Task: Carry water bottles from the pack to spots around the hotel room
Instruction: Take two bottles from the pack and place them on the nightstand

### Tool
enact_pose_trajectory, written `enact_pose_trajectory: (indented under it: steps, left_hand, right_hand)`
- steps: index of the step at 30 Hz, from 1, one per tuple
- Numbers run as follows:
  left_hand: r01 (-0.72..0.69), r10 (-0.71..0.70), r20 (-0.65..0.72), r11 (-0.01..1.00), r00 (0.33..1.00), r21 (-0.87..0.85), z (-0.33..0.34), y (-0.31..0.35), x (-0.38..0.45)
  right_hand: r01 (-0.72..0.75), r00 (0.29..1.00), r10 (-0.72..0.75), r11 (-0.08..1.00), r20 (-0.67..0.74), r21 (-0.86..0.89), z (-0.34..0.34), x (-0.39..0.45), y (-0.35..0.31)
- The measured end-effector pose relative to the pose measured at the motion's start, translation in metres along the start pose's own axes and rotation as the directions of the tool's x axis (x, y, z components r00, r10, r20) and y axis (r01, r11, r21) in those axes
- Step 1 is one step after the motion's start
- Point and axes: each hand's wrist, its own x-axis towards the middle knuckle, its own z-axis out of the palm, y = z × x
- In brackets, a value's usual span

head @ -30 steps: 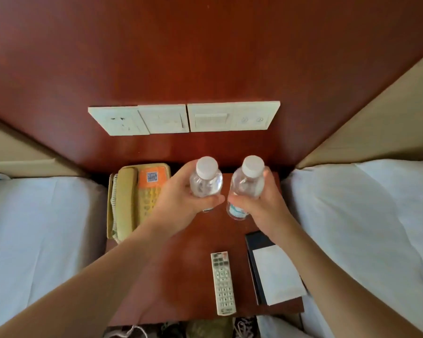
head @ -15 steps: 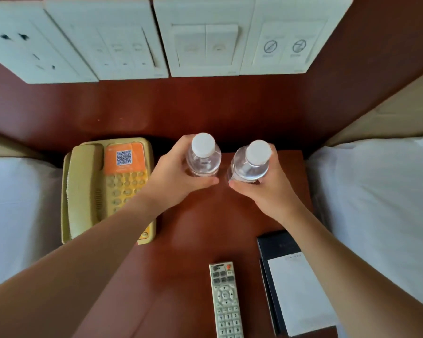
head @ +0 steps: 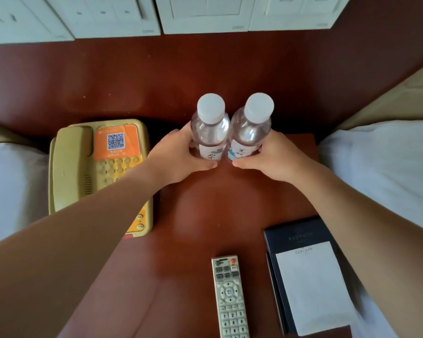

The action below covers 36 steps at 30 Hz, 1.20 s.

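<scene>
- Reddish wooden counter (head: 193, 215) between two white beds, switch plates on the wall at 12 o'clock.
- Left hand (head: 178, 157) wraps the left bottle (head: 210, 132); right hand (head: 276, 159) wraps the right bottle (head: 250, 130). Bottles upright, side by side, touching, at the counter's 12 o'clock edge.
- Whether the bases are down, I can't tell.
- Best play: seat both flat, clear of the phone (head: 100, 176) at 9 o'clock, then loosen the fingers slowly.
</scene>
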Motion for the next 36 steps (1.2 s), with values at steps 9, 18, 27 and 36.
enact_pose_trajectory:
  steps: [9,18,27,36]
  left_hand:
    - [0.046,-0.047,-0.014,0.995,0.999,-0.089,0.0,0.006,0.001]
    - [0.067,-0.069,-0.013,0.992,0.998,-0.111,0.002,0.003,0.002]
    - [0.09,-0.104,-0.082,0.982,0.991,-0.164,-0.016,0.034,-0.029]
    - [-0.055,0.071,-0.395,0.997,0.916,0.052,-0.126,0.173,-0.119]
  right_hand:
    - [-0.057,0.997,0.059,0.998,0.047,-0.029,-0.002,0.007,-0.001]
    - [-0.075,0.991,0.079,0.996,0.106,-0.038,-0.007,0.011,-0.003]
    - [-0.133,0.987,0.145,0.976,-0.063,0.171,-0.013,-0.019,-0.026]
    - [0.075,0.969,-0.065,0.997,-0.237,0.035,-0.094,-0.091,-0.185]
